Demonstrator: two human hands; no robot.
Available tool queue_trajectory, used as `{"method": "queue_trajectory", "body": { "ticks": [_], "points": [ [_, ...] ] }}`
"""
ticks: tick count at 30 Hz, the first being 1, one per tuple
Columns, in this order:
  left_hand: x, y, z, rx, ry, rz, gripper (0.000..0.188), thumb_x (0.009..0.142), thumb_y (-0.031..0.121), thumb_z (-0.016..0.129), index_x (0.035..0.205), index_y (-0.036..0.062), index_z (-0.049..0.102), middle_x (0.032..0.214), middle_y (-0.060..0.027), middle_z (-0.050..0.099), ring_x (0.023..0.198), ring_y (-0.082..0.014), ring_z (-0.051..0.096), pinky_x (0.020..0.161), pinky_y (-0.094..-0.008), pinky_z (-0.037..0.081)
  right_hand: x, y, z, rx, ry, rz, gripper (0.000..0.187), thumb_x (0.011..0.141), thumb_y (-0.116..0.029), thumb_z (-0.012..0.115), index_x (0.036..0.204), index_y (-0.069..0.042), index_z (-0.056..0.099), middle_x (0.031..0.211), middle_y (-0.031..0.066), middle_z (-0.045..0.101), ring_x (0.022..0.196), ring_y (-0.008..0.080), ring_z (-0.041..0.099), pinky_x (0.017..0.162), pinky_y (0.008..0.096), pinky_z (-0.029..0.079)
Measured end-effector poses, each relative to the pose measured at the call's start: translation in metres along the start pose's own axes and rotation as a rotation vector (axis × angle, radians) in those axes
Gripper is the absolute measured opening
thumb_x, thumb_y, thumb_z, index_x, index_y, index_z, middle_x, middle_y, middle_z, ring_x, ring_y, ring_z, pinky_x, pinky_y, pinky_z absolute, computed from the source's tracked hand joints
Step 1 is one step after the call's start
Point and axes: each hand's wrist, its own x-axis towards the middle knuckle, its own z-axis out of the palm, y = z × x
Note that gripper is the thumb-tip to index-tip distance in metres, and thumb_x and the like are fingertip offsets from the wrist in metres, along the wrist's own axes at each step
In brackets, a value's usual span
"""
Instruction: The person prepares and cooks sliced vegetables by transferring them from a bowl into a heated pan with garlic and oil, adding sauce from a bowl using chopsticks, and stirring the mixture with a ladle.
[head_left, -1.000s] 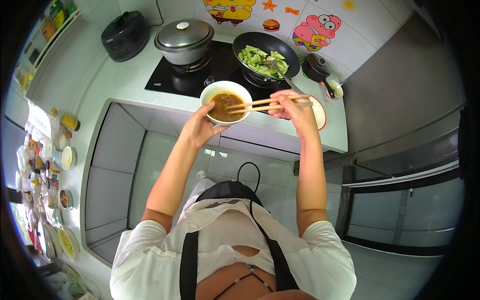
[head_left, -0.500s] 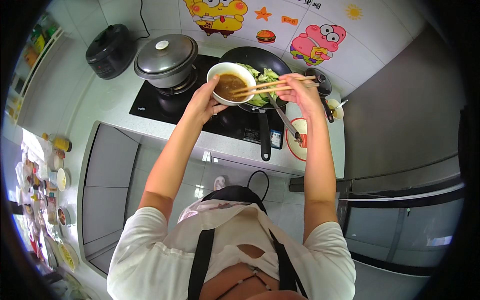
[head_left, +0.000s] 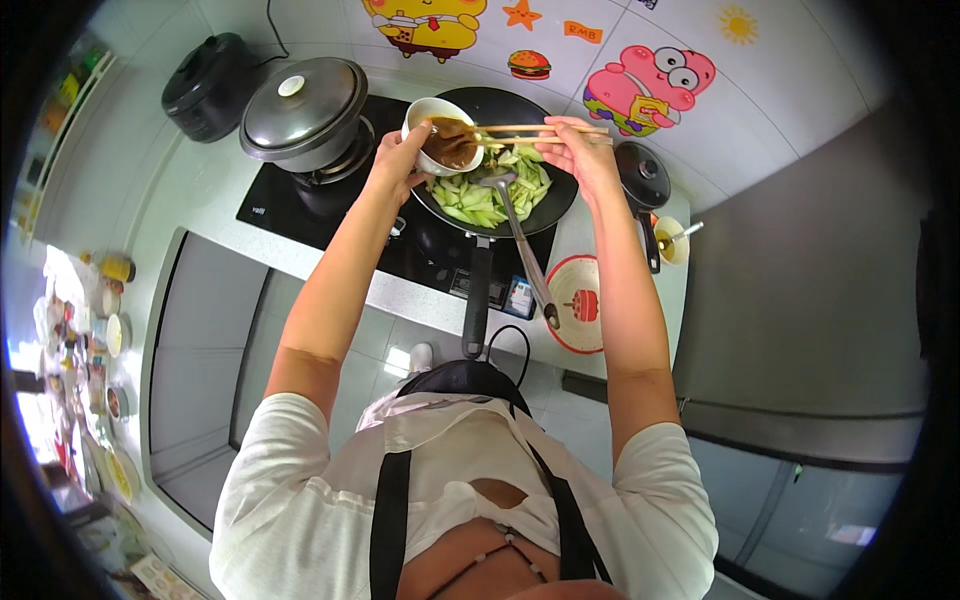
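Observation:
My left hand (head_left: 400,160) is closed round the rim of a white bowl (head_left: 414,116) of brown sauce (head_left: 452,146), tilted to the right above a black frying pan (head_left: 490,102). A pair of wooden chopsticks (head_left: 520,134) is gripped in my right hand (head_left: 582,155), their tips at the sauce by the bowl's rim. Pale green vegetable slices (head_left: 472,205) lie in the pan under the bowl. A metal spatula (head_left: 522,235) rests with its head on the slices and its handle hanging out over the near side.
A lidded grey pot (head_left: 300,110) stands left on the black cooktop (head_left: 280,205), beside a dark rice cooker (head_left: 205,90). Right of the pan are a small lidded pan (head_left: 641,172), a red-rimmed bowl (head_left: 574,318) and a cup with a spoon (head_left: 672,245). Several jars and dishes line the left counter.
The bowl now tips to the right, with the sauce at its lower rim. The chopsticks have swung closer to level. More of the vegetables and spatula show.

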Motion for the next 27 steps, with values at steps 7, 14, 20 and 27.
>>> {"method": "queue_trajectory", "body": {
  "ticks": [7, 14, 20, 27],
  "points": [
    [-0.020, -0.001, 0.014, 0.019, 0.191, 0.084, 0.062, 0.073, 0.036, 0.068, 0.116, 0.0032, 0.036, 0.106, -0.0132, 0.050, 0.094, -0.0218, 0.053, 0.080, -0.0395, 0.045, 0.030, 0.013, -0.006, 0.065, -0.143, 0.026, 0.024, 0.088, -0.017, 0.050, 0.103, 0.002, 0.055, 0.089, 0.0121, 0.061, 0.076, 0.0184, 0.063, 0.066, 0.0261, 0.053],
    [-0.022, -0.006, 0.037, 0.062, 0.279, 0.194, 0.070, 0.069, 0.032, 0.073, 0.117, -0.0011, 0.034, 0.101, -0.0162, 0.052, 0.085, -0.0224, 0.057, 0.071, -0.0355, 0.050, 0.037, 0.025, -0.015, 0.070, -0.097, 0.024, 0.023, 0.085, -0.018, 0.052, 0.097, 0.001, 0.057, 0.083, 0.0112, 0.062, 0.071, 0.0182, 0.064, 0.063, 0.0261, 0.053],
    [0.000, -0.013, 0.051, 0.141, 0.275, 0.266, 0.074, 0.065, 0.033, 0.075, 0.117, -0.0054, 0.039, 0.102, -0.0179, 0.053, 0.087, -0.0232, 0.057, 0.073, -0.0323, 0.049, 0.022, 0.019, -0.025, 0.104, -0.010, -0.060, 0.019, 0.084, -0.014, 0.053, 0.094, 0.001, 0.059, 0.084, 0.0132, 0.062, 0.070, 0.0181, 0.063, 0.060, 0.0250, 0.052],
    [0.007, 0.000, 0.065, 0.582, 0.329, 0.541, 0.078, 0.058, 0.039, 0.075, 0.118, -0.0001, 0.044, 0.110, -0.0224, 0.049, 0.099, -0.0314, 0.052, 0.084, -0.0352, 0.044, 0.000, 0.001, -0.029, 0.016, 0.081, -0.147, 0.021, 0.088, -0.016, 0.050, 0.100, -0.001, 0.058, 0.086, 0.0106, 0.062, 0.072, 0.0156, 0.063, 0.064, 0.0237, 0.052]
  ]
}}
